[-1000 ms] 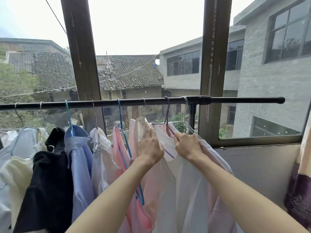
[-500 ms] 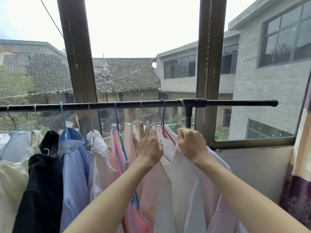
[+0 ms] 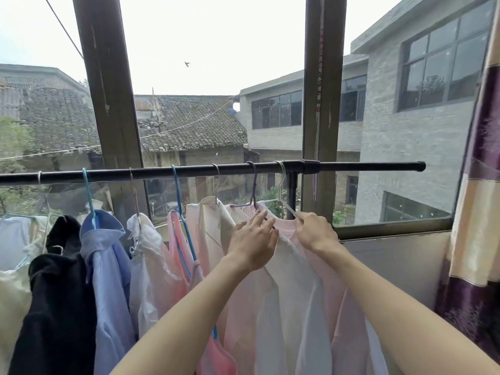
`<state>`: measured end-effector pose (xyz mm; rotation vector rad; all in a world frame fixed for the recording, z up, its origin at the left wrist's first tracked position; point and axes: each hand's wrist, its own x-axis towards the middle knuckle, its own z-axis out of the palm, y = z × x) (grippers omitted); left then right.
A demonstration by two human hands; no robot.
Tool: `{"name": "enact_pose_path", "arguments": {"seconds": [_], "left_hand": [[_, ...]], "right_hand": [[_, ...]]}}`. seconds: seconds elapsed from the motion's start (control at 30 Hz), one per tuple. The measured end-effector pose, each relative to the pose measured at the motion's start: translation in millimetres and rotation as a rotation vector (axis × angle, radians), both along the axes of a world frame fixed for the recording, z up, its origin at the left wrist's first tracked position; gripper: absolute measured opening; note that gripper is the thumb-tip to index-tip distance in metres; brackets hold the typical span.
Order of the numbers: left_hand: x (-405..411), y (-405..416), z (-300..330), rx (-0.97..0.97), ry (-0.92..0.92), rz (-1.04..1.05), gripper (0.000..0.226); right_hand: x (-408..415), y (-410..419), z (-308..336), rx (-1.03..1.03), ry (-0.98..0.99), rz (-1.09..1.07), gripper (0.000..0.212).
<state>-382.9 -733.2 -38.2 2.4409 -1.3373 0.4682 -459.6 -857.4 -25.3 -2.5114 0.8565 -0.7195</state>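
A black rail (image 3: 162,173) runs across the window and carries several hung garments. A white garment (image 3: 284,307) hangs on a purple hanger (image 3: 254,185). Right behind it a pale pink garment (image 3: 349,320) hangs on a clear hanger (image 3: 281,182). My left hand (image 3: 254,239) lies on the white garment's shoulder, its straight fingers reaching the collar by the purple hanger's neck. My right hand (image 3: 316,234) grips the clear hanger's right arm at the pink collar.
Left along the rail hang a cream garment (image 3: 205,234), a pink one on a blue hanger (image 3: 178,239), a sheer white one (image 3: 151,266), a blue shirt (image 3: 108,266) and a black garment (image 3: 54,293). The rail's right end (image 3: 378,167) is bare. A curtain (image 3: 476,239) hangs at the right.
Both hands have shifted right along the garments. My right hand left the white garment's shoulder and took the clear hanger's arm; the pink collar now shows between the hands.
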Motion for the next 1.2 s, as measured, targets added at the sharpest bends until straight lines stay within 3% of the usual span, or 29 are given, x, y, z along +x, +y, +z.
{"name": "enact_pose_path", "arguments": {"seconds": [0.1,0.23,0.47,0.87,1.03,1.2], "left_hand": [[0.1,2.1,1.1,-0.006,0.012,-0.001,0.046],[1.3,-0.5,-0.8,-0.056,0.042,-0.001,0.052],[-12.8,-14.6,4.1,0.032,0.044,-0.114,0.052],[-17.1,-38.9,0.6,-0.064,0.096,-0.020,0.042],[-23.0,-43.4,-0.4,-0.111,-0.021,0.079,0.041],[-37.6,-57.1,-1.8,-0.097,-0.016,0.146,0.061]], "right_hand": [[-0.2,-1.3,0.2,0.129,-0.047,0.066,0.030],[-2.5,-6.5,1.9,0.313,-0.189,0.110,0.050],[-2.7,-14.4,-1.2,0.292,-0.245,0.038,0.022],[-43.9,-19.5,3.6,0.006,-0.297,-0.112,0.039],[-66.4,-29.1,-9.6,0.037,-0.215,-0.162,0.041],[-100.0,-41.3,-39.7,0.125,-0.097,-0.237,0.056]]}}
